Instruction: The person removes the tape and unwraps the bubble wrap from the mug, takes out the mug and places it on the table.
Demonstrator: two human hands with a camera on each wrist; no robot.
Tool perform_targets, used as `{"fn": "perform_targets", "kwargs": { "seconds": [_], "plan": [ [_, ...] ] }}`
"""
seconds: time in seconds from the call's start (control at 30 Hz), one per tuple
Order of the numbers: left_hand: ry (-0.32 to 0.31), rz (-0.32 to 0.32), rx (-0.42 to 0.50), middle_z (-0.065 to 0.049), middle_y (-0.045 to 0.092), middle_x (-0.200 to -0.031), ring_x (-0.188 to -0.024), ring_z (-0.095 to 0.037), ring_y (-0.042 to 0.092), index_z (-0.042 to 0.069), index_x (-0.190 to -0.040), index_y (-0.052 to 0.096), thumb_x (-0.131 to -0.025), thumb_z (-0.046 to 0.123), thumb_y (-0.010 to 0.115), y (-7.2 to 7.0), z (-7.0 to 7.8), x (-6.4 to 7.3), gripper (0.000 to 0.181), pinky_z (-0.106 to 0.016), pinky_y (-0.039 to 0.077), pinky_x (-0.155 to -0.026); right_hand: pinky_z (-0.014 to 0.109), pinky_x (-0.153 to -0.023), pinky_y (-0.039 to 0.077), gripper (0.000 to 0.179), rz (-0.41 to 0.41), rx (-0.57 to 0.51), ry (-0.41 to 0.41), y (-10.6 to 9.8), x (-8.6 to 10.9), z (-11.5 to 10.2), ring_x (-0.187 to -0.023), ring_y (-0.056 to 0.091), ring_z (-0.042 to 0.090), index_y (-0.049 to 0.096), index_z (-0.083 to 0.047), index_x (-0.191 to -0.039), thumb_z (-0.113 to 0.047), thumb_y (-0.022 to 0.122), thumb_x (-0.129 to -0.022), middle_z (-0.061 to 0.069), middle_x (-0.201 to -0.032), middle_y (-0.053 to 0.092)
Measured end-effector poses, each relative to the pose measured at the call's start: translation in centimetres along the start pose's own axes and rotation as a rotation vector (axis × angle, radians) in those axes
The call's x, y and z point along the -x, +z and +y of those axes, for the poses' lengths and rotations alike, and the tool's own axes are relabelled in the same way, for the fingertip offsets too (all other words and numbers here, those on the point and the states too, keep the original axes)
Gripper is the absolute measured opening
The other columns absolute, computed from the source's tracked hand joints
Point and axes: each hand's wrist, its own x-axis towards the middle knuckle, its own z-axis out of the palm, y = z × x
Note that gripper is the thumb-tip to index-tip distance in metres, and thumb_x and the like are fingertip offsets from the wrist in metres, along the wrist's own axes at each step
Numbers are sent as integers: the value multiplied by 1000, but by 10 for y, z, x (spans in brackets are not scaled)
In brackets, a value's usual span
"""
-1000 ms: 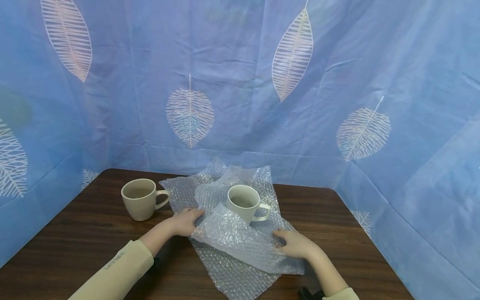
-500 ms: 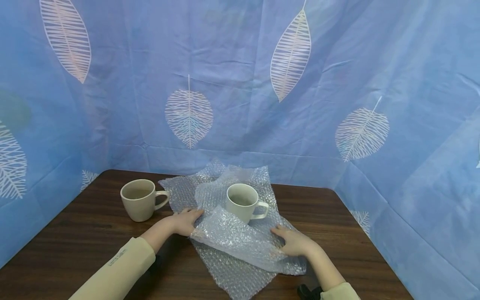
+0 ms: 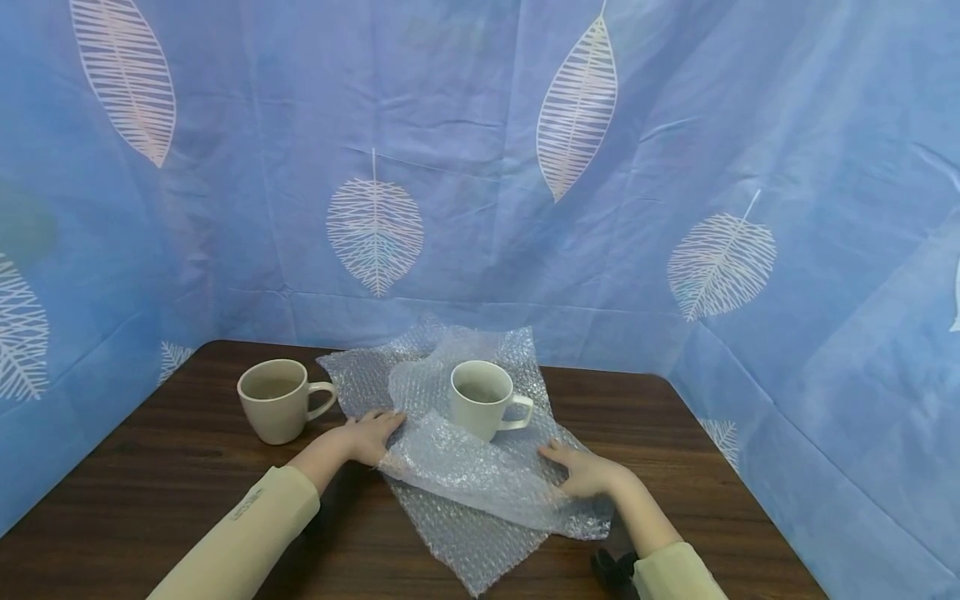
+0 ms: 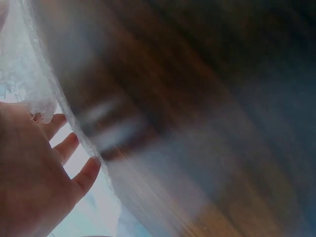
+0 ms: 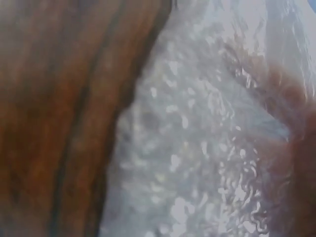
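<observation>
A white mug stands on crossed sheets of bubble wrap in the head view, its handle to the right. A front flap of the wrap is folded up against its lower side. My left hand pinches the flap's left end, its thumb hidden under the wrap. In the left wrist view, that hand's fingers are spread along the wrap's edge. The flap's right end is pinched by my right hand. Through clear film, part of this hand shows in the blurred right wrist view.
A second, beige mug stands left of the wrap, its handle close to my left hand. Dark wooden table lies under everything. A blue leaf-print curtain encloses the back and sides. A black object sits by my right wrist.
The white mug has shifted slightly away from me. The flap's lower right corner has moved a little up and to the right. Both hands keep nearly the same position.
</observation>
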Motion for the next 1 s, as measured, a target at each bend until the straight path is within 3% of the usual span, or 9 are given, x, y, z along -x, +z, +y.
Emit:
{"fn": "perform_targets", "kwargs": {
  "seconds": [0.2, 0.27, 0.33, 0.43, 0.57, 0.67, 0.83, 1.0],
  "plan": [
    [-31, 1, -38, -20, 22, -154, -140, -41, 14, 4, -152, 25, -78, 60, 70, 0, -1, -3, 103, -68, 11, -104, 59, -101, 30, 78, -29, -13, 26, -2, -2, -1, -138, 16, 48, 36, -2, -147, -2, 73, -78, 28, -153, 15],
    [-37, 0, -51, -21, 19, -154, -140, -42, 13, 4, -151, 24, -79, 58, 69, 0, -1, -3, 101, -67, 12, -105, 59, -101, 30, 81, -35, -13, 30, -2, -2, -1, -138, 15, 48, 36, -2, -147, 0, 75, -76, 28, -153, 15],
    [-49, 1, -71, -22, 16, -155, -141, -43, 11, 4, -152, 24, -82, 53, 68, 1, -1, -4, 96, -66, 12, -106, 60, -102, 29, 84, -42, -6, 26, -3, -2, 0, -138, 15, 48, 35, -3, -148, -4, 78, -76, 27, -154, 14],
    [-63, 5, -77, -25, 5, -156, -140, -46, 4, 5, -152, 23, -90, 31, 66, 4, -1, -3, 80, -65, 11, -106, 63, -104, 24, 92, -58, 18, 5, -4, -2, 4, -138, 14, 49, 31, -3, -150, -16, 83, -75, 27, -154, 12],
    [-66, 34, -90, -24, -11, -156, -140, -46, -6, 10, -153, 24, -91, 13, 65, 8, 0, -2, 74, -67, 9, -106, 65, -103, 23, 102, -84, 44, -20, -4, -1, 8, -139, 10, 48, 25, -5, -152, -26, 85, -72, 25, -155, 8],
    [-35, 67, -178, -20, -16, -156, -140, -44, -11, 16, -153, 28, -90, 11, 66, 12, 3, 1, 73, -68, 10, -105, 66, -104, 21, 107, -91, 36, -21, -4, 1, 9, -139, 7, 48, 22, -6, -153, -27, 87, -70, 24, -156, 6],
    [27, 125, -345, -18, -12, -157, -141, -42, -11, 20, -149, 38, -87, -12, 58, 15, 11, 8, 72, -68, 14, -104, 64, -106, 19, 104, -80, 42, -14, -1, 4, 9, -140, 6, 46, 22, -4, -152, -17, 86, -71, 25, -156, 7],
    [84, 108, -401, -12, 2, -159, -143, -38, -2, 16, -143, 48, -95, 22, 60, 16, 16, 17, 50, -67, 14, -105, 64, -105, 19, 108, -78, 54, -17, 1, 5, 9, -141, 6, 45, 20, -4, -153, -19, 87, -69, 24, -156, 5]
  ]
}}
